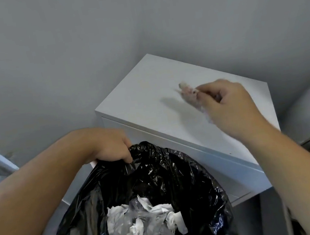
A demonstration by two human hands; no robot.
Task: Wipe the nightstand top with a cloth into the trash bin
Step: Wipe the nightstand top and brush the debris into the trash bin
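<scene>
While left hand (112, 147) grips bin liner (178, 174), right hand (230, 106) pinches blurred cloth (189, 93) over nightstand (148, 102).

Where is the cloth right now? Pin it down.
In the head view, the cloth is bunched in the right hand, over the white nightstand top at right of centre, above and right of the black-lined trash bin.

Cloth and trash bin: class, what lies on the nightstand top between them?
In the head view, nothing: only bare white nightstand top lies between the cloth and the trash bin.
</scene>
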